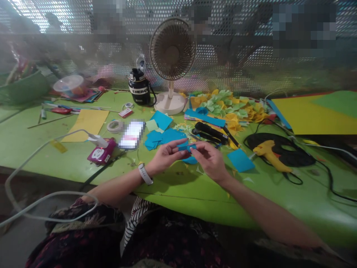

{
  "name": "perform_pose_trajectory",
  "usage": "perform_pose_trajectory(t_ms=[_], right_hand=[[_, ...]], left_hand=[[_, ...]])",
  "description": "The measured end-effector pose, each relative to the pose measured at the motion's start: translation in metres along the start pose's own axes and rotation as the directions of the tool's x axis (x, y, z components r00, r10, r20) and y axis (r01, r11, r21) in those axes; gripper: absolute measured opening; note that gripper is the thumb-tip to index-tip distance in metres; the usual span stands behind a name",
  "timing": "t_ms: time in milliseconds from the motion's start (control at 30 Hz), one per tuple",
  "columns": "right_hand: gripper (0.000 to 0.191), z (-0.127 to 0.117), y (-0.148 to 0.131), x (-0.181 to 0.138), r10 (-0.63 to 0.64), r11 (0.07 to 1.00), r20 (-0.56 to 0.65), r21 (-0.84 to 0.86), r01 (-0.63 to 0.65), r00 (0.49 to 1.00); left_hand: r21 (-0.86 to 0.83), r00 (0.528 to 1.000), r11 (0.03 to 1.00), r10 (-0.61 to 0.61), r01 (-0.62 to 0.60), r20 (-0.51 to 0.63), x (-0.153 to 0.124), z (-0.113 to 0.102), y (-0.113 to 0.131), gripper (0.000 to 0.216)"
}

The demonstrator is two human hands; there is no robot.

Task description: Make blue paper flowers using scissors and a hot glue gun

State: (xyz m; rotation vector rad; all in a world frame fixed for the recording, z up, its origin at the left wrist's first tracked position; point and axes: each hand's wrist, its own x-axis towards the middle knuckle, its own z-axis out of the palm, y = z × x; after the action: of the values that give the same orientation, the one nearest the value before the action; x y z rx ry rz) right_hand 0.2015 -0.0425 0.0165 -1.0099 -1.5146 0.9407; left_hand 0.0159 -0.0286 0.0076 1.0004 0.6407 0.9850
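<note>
My left hand (167,156) and my right hand (209,158) meet above the green table (69,160), both pinching one small blue paper piece (186,147) between their fingertips. A white band sits on my left wrist. Just under the hands lies another blue scrap (191,160). A pile of blue paper squares (163,136) lies right behind my left hand, and a single blue square (240,160) rests to the right of my right hand.
A yellow glue gun (269,154) lies on black cable at the right. Black scissors (212,133), a heap of yellow and green paper pieces (231,106), a desk fan (171,63), a black bottle (138,87), a phone (131,134), tape roll (115,126) and pink power strip (102,152) surround the work spot.
</note>
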Motion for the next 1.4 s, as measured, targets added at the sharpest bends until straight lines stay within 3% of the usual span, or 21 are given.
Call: perform_pose_trajectory(t_ms=[133,233,433,533,700,800,967,1133,1400], right_hand=[[0.033,-0.006,-0.005,0.004,0.049,0.998,-0.067,-0.030,-0.051,0.997],[0.037,-0.010,-0.009,0.008,0.078,0.989,0.007,-0.129,-0.077,0.997],[0.031,-0.013,-0.012,0.011,-0.092,0.934,0.116,-0.335,0.126,0.989],[0.030,-0.013,-0.013,0.010,-0.089,0.926,0.144,-0.353,0.135,0.986],[0.032,-0.013,-0.014,0.009,-0.038,0.951,0.117,-0.300,0.072,0.992],[0.036,-0.013,-0.015,0.010,0.068,0.970,0.108,-0.241,-0.041,0.992],[0.039,-0.012,-0.016,0.011,0.288,0.957,0.315,-0.137,-0.257,0.904],[0.035,-0.014,-0.016,0.016,0.299,0.952,0.378,-0.058,-0.299,0.876],[0.031,-0.022,-0.019,0.021,0.301,0.952,0.398,-0.073,-0.297,0.867]], left_hand=[[-0.009,1.000,1.000,0.006,-0.006,-0.009,-0.001,0.001,0.002,0.067],[-0.027,1.000,0.999,-0.026,0.027,0.014,-0.001,0.001,0.003,0.067],[-0.057,0.988,0.988,-0.143,0.146,0.055,0.000,-0.002,0.004,0.067],[-0.059,0.987,0.987,-0.144,0.148,0.069,0.001,-0.002,0.004,0.070],[-0.021,0.991,0.992,-0.123,0.125,0.061,0.001,-0.003,0.008,0.065],[0.021,0.995,0.997,-0.080,0.079,0.051,0.002,-0.003,0.009,0.061],[0.093,0.998,0.995,-0.029,0.024,0.053,0.002,-0.002,0.008,0.058],[0.103,0.999,0.995,-0.013,0.008,0.046,0.005,-0.004,0.012,0.058],[0.145,0.999,0.989,0.030,-0.032,0.018,0.006,-0.006,0.019,0.056]])
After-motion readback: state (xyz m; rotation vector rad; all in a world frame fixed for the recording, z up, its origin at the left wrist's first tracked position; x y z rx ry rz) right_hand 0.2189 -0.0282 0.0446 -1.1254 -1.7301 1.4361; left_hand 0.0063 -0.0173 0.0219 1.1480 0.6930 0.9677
